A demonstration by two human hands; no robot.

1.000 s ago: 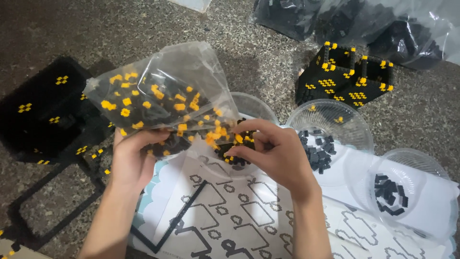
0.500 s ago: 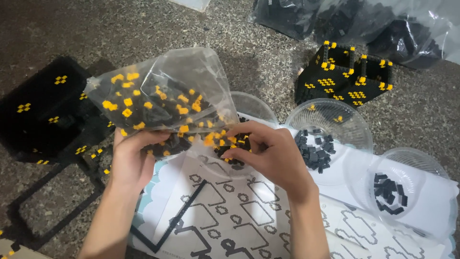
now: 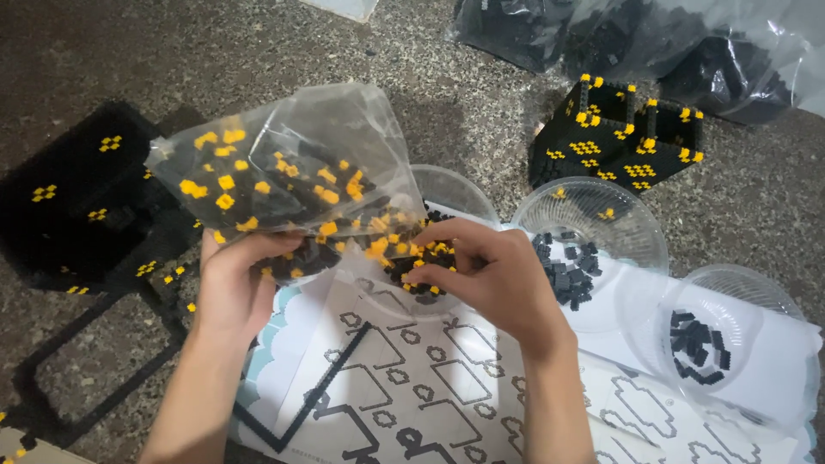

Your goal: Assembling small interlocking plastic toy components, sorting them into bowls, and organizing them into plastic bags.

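Head view: clear plastic bag [image 3: 288,167] of black and yellow small bricks, upper-left centre, looks mostly full; only a small heap lies in the clear bowl [image 3: 455,193] under its mouth, so by my read most sorting is left. Left hand [image 3: 236,279] fingers are clamped on the bag's lower edge. Right hand [image 3: 490,275] fingers are curled together, pinching at bricks by the bag mouth, centre frame.
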